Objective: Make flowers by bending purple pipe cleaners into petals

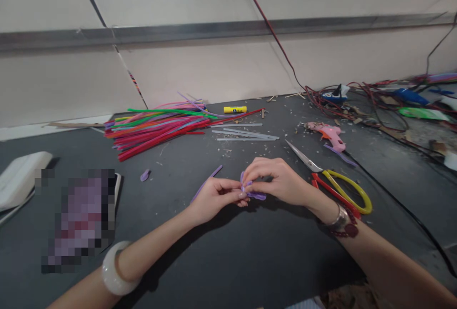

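Between my two hands is a small purple piece shaped from pipe cleaner (256, 195), partly covered by the fingers. My left hand (217, 198) pinches it from the left with thumb and fingertips. From above and the right, my right hand (273, 181) closes its fingertips on the same piece. Behind my left wrist a straight purple pipe cleaner (216, 171) sticks out; its lower end is hidden. A small purple loop (144, 175) lies apart on the dark table, left of my hands. Scissors (330, 175) with red and yellow handles lie right of my right hand.
A bundle of coloured pipe cleaners (160, 130) lies at the back left. Clear glue sticks (246, 134) and a yellow tube (234, 109) are behind my hands. A pink glue gun (328, 134) trails a black cord at right. A phone-like, pixelated object (82, 218) and a white box (23, 178) lie left.
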A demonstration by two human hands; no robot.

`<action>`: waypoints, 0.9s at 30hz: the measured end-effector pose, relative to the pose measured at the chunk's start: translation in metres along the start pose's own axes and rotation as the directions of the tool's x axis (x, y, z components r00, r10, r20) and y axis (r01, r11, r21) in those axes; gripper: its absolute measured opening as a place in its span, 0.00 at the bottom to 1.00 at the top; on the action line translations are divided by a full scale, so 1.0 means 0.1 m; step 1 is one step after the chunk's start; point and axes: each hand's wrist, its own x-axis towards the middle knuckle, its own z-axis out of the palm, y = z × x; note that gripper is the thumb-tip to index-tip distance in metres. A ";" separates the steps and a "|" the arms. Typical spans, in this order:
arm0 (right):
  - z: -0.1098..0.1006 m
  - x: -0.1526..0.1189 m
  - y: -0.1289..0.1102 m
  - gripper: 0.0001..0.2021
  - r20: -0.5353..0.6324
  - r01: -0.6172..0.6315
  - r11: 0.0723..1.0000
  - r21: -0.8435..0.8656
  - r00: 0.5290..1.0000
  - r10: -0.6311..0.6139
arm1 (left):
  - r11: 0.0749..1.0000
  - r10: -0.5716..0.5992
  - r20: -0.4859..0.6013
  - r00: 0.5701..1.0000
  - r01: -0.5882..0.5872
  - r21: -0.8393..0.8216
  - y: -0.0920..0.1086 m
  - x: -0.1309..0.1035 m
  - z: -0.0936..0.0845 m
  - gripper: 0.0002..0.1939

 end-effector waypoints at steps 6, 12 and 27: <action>0.06 0.01 0.00 0.06 -0.066 -0.039 0.997 -0.068 0.997 0.034 | 1.000 -0.001 -0.029 1.000 0.002 0.027 -0.01 0.01 0.00 0.08; 0.12 0.03 0.00 0.05 -0.135 -0.061 0.996 -0.071 0.989 0.051 | 0.999 0.024 -0.068 0.997 -0.021 0.035 -0.03 0.01 0.01 0.07; 0.00 0.06 0.07 0.12 -0.201 -0.308 0.898 0.313 0.903 0.380 | 0.985 -0.057 -0.108 0.992 0.038 -0.167 -0.02 0.02 -0.04 0.08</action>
